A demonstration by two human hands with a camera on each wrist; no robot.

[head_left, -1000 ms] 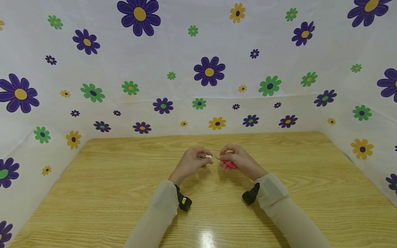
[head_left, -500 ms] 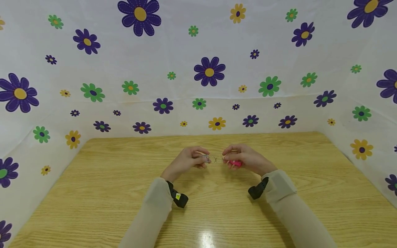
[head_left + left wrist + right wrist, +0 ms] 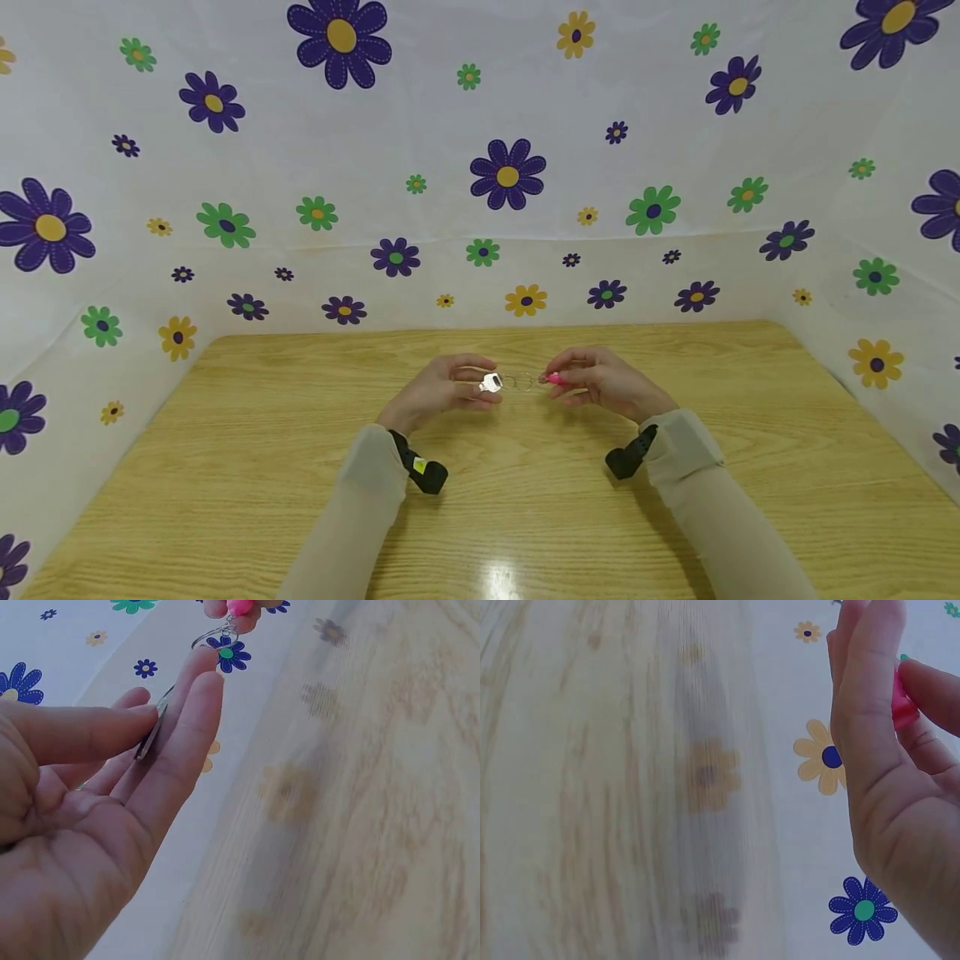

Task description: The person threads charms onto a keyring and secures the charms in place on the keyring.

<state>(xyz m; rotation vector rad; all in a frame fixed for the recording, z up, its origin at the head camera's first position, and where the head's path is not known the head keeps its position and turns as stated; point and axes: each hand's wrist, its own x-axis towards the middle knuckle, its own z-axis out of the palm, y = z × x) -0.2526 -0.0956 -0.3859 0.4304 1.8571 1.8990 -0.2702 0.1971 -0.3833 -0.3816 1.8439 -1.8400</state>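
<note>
My left hand (image 3: pixel 442 385) pinches a shiny silver key (image 3: pixel 491 382) between thumb and fingers, its head with a dark slot facing up. The left wrist view shows this key (image 3: pixel 152 735) edge-on under the thumb. From its head, thin metal rings (image 3: pixel 523 382) stretch across the gap to the other hand. There my right hand (image 3: pixel 609 387) pinches a small bright pink keychain charm (image 3: pixel 553 377). In the right wrist view the fingers and thumb partly hide the pink charm (image 3: pixel 904 712). Both hands hold these things above the table.
A wood-grain table (image 3: pixel 517 475) lies beneath both hands. White cloth (image 3: pixel 420 125) printed with purple, green and yellow flowers stands along its back and sides. Black wrist cameras hang below each cuff, such as the left camera (image 3: pixel 429 477).
Both hands have moved apart, the left to the left and the right to the right. The rings between them now show fully, and the key has turned its flat head upward.
</note>
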